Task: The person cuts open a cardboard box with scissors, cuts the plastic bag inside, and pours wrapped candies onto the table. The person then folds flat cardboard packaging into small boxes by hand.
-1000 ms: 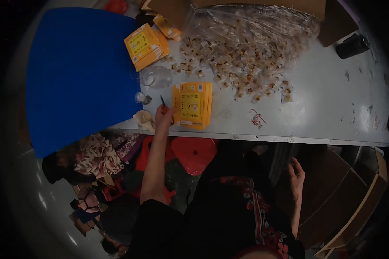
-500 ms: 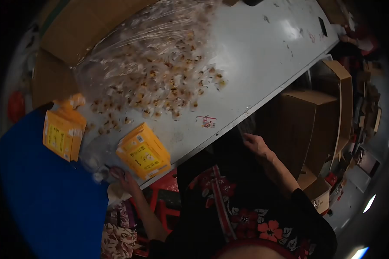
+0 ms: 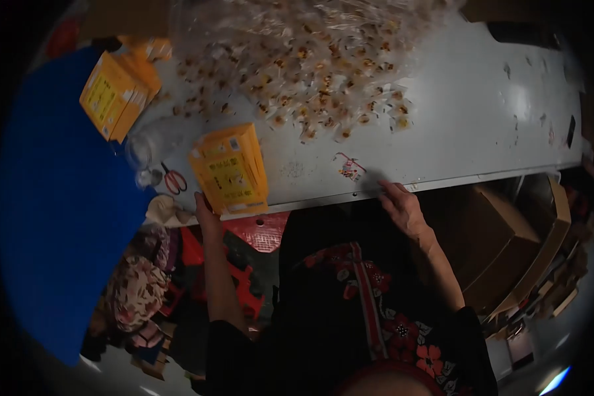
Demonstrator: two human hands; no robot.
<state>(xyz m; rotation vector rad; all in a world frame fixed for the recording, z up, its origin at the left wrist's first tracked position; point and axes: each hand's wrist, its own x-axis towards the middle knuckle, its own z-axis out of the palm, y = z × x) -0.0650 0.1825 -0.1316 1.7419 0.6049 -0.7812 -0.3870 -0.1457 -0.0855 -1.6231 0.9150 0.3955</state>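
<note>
While the person in the black top w/ red floral trim (image 3: 369, 277) is at the near edge of the pale grey table w/ metal rim (image 3: 482, 119), the stack of flat yellow printed cardboard cartons (image 3: 232, 173) lies by that edge, printed face up, slightly askew. Bare L hand (image 3: 208, 214) is at the stack's lower L corner, fingers partly out of sight. Bare R hand (image 3: 404, 210) is at the table edge, well apart from the stack, fingers extended & part bent; dark blur at the tips. Given dim, blurred view, can't tell whether either hand grips anything.

Nearest R hand on the tabletop: small red-&-white printed wrapper (image 3: 348, 169), lying flat. L of stack, approx. level w/ it: scissors w/ red handles (image 3: 174, 181), lying loose, no hand on them. Beside these, clear plastic item (image 3: 140, 146), shape unclear. Crumpled cream cloth (image 3: 167, 210) sits at table edge, between L hand & large flat blue panel (image 3: 53, 211).

Far side: spread heap of small clear packets w/ brown-yellow contents (image 3: 317, 79). 2nd batch of yellow printed cartons (image 3: 115, 96), tilted, at far L, partly overlapping panel in view. Below table edge: red plastic stool (image 3: 261, 231) and, to R, open brown cardboard box (image 3: 498, 228).
</note>
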